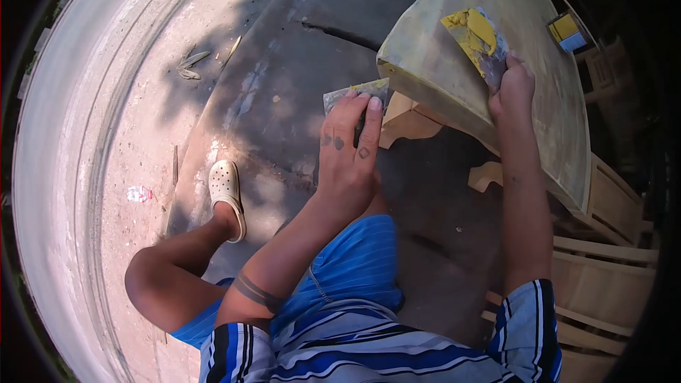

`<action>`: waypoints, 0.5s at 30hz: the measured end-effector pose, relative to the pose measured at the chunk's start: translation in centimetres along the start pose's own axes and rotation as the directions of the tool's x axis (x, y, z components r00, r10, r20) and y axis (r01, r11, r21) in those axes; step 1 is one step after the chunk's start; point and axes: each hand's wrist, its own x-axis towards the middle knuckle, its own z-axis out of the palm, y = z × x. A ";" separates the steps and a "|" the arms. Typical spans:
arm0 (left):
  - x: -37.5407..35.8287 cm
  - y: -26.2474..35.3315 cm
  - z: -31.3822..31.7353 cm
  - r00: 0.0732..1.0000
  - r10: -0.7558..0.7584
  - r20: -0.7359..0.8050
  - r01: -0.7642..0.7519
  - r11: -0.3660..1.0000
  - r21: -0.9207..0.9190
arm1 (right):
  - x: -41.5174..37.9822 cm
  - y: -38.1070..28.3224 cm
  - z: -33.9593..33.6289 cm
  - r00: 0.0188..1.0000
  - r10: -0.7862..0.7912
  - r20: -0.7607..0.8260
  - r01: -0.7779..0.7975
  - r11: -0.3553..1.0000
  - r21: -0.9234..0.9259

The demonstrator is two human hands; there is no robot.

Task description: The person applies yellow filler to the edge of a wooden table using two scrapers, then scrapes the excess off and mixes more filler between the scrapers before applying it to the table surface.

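My left hand (347, 145) is closed on a flat metal putty knife (374, 88), its fingers pressed on the blade, which has yellow smears along its edge. It is in the air just left of the corner of a large wooden panel (440, 57) with a yellowish coat. My right hand (514, 89) grips a wider putty knife (477, 50) above the panel. A thick lump of yellow putty (482, 32) lies on that blade. The handles of both knives are mostly hidden by my fingers.
At the far right stands an open container (565, 28) with yellow on it. Unpainted slatted wooden furniture (603, 284) lies at the lower right. Curved wooden legs (408, 124) show under the panel. Dark paving slabs (365, 3) and a pale roadside (142, 128) are on the left.
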 end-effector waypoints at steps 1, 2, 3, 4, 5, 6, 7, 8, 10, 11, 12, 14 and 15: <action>0.0 -0.2 0.9 0.998 0.065 -0.024 -0.063 0.996 0.068 | 0.1 0.1 0.1 1.000 -0.020 0.024 0.020 1.000 -0.016; 0.0 -0.5 1.6 0.996 0.067 -0.060 -0.061 0.993 0.096 | 0.1 0.2 0.1 0.998 -0.037 0.047 0.039 0.999 -0.030; 0.3 -0.7 2.3 0.993 0.070 -0.093 -0.058 0.991 0.124 | 0.0 0.2 0.1 0.996 -0.052 0.069 0.055 0.997 -0.045; 0.3 -1.0 2.9 0.990 0.073 -0.125 -0.054 0.987 0.152 | 0.0 0.3 0.1 0.997 -0.052 0.063 0.056 0.997 -0.056; 0.4 -1.3 3.3 0.988 0.080 -0.134 -0.059 0.985 0.160 | 0.1 0.2 0.1 0.997 -0.054 0.056 0.058 0.996 -0.063; 0.6 -1.7 3.6 0.986 0.089 -0.143 -0.064 0.984 0.169 | 0.2 0.1 0.2 0.997 -0.057 0.049 0.060 0.996 -0.070; 0.7 -2.0 3.9 0.984 0.098 -0.152 -0.071 0.981 0.178 | 0.3 0.2 0.2 0.996 -0.070 0.053 0.073 0.995 -0.070; 0.8 -2.3 4.0 0.984 0.101 -0.147 -0.075 0.982 0.175 | 0.4 0.2 0.2 0.995 -0.082 0.057 0.086 0.994 -0.068; 0.6 -2.6 4.2 0.986 0.103 -0.132 -0.080 0.982 0.169 | 0.5 0.4 0.1 0.994 -0.084 0.063 0.089 0.993 -0.076; 0.5 -2.8 4.6 0.984 0.116 -0.139 -0.088 0.978 0.190 | 0.5 0.4 0.1 0.995 -0.077 0.065 0.082 0.993 -0.082; 0.3 -3.0 4.9 0.981 0.128 -0.144 -0.096 0.973 0.210 | 0.6 0.4 0.0 0.996 -0.068 0.066 0.074 0.993 -0.088; 0.0 -3.3 5.5 0.976 0.138 -0.166 -0.100 0.971 0.219 | 0.8 0.5 -0.1 0.994 -0.076 0.082 0.083 0.993 -0.090; 0.2 -3.1 5.5 0.974 0.132 -0.184 -0.093 0.974 0.206 | 0.8 0.6 -0.2 0.993 -0.079 0.090 0.088 0.992 -0.092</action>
